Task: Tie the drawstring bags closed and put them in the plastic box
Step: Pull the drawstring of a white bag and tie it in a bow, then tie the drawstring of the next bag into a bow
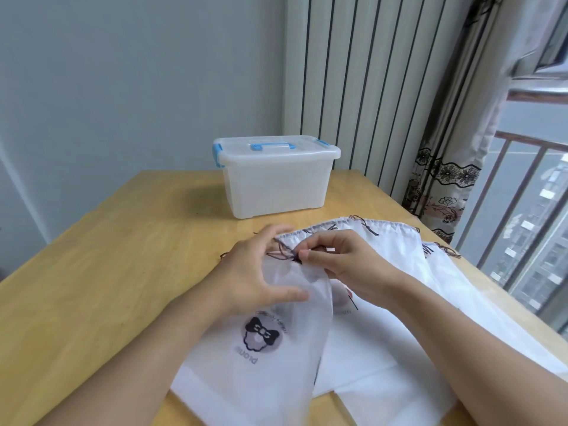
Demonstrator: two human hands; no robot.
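- Both hands work at the gathered mouth of the near white translucent drawstring bag with the cartoon print (264, 339): the right hand (344, 265) pinches the dark drawstring cord (284, 255), while the left hand (261, 272) holds the bag's neck, fingers loosely spread.
- To do it well, I'd keep the neck bunched tight and draw the knot snug against the gather.
- Count: at least three bags lie overlapped on the wooden table (107, 272), the pile right (399, 272) being hard to separate.
- One lidded clear plastic box with blue latches (273, 179) stands at the far side, lid on.
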